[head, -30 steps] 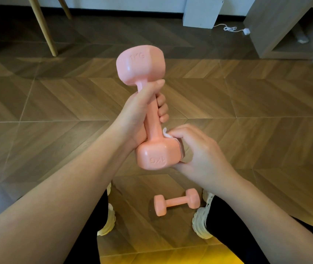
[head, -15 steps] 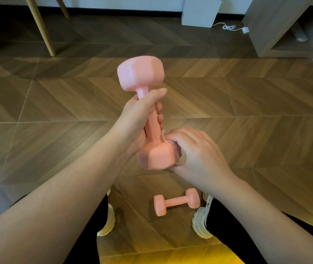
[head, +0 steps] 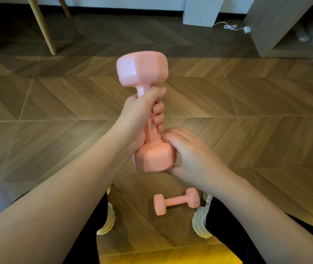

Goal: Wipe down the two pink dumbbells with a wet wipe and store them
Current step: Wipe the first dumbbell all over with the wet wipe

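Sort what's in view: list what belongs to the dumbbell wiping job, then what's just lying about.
Job: held dumbbell, left hand, right hand, wet wipe (barely visible), floor dumbbell.

Lying about: white box, cable, chair leg, cabinet.

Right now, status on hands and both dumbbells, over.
Left hand gripping held dumbbell by its handle. Right hand pressing wet wipe on lower head. Second dumbbell on floor between shoes. Nothing in the way.

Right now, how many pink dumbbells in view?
2. One dumbbell is held upright in the left hand, right hand at its lower head. Second dumbbell lies on the floor between the shoes.
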{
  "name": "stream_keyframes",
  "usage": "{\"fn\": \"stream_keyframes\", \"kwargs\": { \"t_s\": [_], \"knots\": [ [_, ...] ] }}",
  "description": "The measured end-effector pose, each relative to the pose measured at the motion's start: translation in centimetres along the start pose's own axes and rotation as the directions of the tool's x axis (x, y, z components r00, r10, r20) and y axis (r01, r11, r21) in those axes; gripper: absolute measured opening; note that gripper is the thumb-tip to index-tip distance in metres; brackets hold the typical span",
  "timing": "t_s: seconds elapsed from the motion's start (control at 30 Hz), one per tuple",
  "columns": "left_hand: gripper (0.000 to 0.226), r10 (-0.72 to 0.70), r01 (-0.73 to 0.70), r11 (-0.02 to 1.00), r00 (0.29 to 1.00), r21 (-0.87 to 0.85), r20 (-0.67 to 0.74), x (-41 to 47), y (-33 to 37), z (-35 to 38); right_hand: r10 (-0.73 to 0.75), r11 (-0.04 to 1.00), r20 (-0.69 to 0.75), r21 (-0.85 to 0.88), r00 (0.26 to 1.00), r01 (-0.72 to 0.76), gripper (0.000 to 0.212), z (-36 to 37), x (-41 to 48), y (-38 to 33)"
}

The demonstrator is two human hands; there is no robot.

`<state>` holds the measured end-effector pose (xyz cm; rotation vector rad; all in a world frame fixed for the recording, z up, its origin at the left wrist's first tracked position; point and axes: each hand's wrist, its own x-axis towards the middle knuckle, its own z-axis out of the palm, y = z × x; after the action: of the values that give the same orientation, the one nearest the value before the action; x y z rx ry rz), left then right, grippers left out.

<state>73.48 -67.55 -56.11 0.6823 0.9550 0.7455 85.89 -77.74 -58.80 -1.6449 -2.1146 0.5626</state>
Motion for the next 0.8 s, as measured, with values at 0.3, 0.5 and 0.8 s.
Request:
{"fn": "stream_keyframes", "kwargs": {
  "t_s": [0.3, 0.5, 0.8],
  "knots": [
    [0.032, 0.026, -0.025, 1.000, 0.997, -0.009, 0.075, 0.1, 0.2, 0.0, -0.039, 0.999, -0.017, -0.025, 0.999, 0.038, 0.061, -0.1, 0.2, 0.7],
    [0.017, 0.097, -0.094, 0.989, 0.995, 0.118, -0.022, 0.4, 0.0, -0.5, -0.071, 0.987, -0.249, -0.156, 0.966, 0.032, 0.046, -0.4, -0.4, 1.0],
    [0.032, 0.003, -0.001, 0.999, 0.998, 0.038, -0.069, 0.4, -0.9, -0.2, -0.057, 0.978, -0.078, -0.206, 0.995, 0.039, 0.044, 0.1, -0.1, 0.4]
  ]
}}
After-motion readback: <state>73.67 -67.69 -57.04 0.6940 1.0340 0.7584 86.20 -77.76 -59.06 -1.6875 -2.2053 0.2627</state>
